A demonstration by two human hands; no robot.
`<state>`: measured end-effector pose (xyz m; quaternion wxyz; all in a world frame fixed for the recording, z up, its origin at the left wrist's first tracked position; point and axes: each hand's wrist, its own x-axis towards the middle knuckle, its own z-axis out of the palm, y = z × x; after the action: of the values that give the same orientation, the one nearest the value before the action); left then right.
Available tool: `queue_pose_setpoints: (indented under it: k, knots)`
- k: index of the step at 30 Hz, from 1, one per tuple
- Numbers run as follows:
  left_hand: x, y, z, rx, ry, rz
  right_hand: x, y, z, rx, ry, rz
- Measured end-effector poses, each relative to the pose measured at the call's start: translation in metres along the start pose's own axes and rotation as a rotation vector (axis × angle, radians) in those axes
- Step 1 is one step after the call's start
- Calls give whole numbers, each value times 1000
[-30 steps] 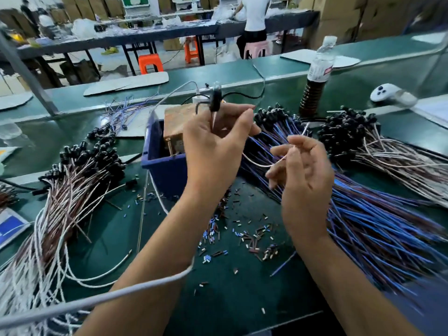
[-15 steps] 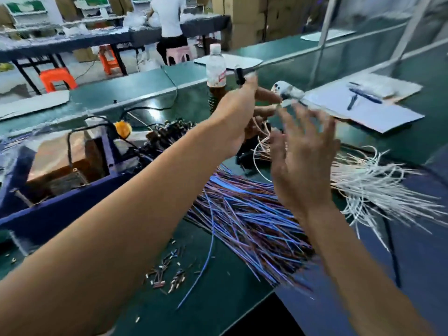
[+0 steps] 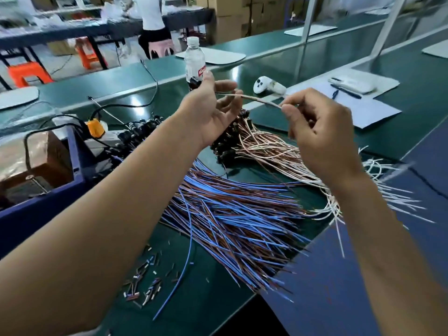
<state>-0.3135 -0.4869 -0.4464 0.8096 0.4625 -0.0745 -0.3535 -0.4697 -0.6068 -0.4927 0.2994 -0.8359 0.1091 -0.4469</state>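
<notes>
My left hand [image 3: 209, 110] holds the black connector end [image 3: 194, 81] of a thin brown-and-white wire [image 3: 252, 98] between thumb and fingers, raised above the bench. My right hand [image 3: 317, 132] pinches the same wire farther along, near its other end, so the wire spans between both hands. Below them lies a pile of brown-and-white wires with black connectors [image 3: 261, 146]. A larger fan of blue-and-brown wires [image 3: 232, 214] spreads across the green bench toward me.
A dark blue bin [image 3: 43, 204] with a brown block sits at left. A water bottle [image 3: 194, 59], a white controller [image 3: 265, 85], papers with pens [image 3: 339, 105] and a black cable lie behind. Cut insulation bits [image 3: 145, 284] litter the near bench. A person stands at a far table.
The view swung right from the bin to the wire piles. My right hand, spread open half a second ago, now pinches the wire that my left hand holds up.
</notes>
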Motion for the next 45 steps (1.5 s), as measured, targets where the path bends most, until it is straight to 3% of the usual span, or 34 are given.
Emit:
queue_pose_setpoints:
  k: [7, 14, 18, 20, 25, 27, 31, 35, 41, 45]
  knots:
    - [12, -14, 5, 16, 34, -31, 0, 38, -32, -339, -201, 81]
    - [21, -44, 13, 104, -29, -148, -29, 79, -17, -602, -132, 217]
    - [23, -46, 11, 369, -5, -226, -26, 83, -11, -660, -187, 281]
    - [22, -45, 10, 459, 6, -262, -19, 74, -5, -617, -285, 263]
    - [24, -48, 1, 551, 30, -240, -8, 58, 24, -689, -804, 282]
    - [21, -44, -5, 567, 41, -224, -13, 60, 32, -740, -918, 290]
    - [8, -30, -20, 564, 66, -198, -13, 55, 32, -751, -953, 326]
    - [-20, -7, -39, 514, -7, -185, -4, 34, 20, -635, -952, 371]
    - [-87, 53, -79, 507, -193, -15, -1, -28, 8, -487, -854, 213]
    - [-143, 84, -130, 505, -209, 109, -23, -90, 53, -415, -805, 54]
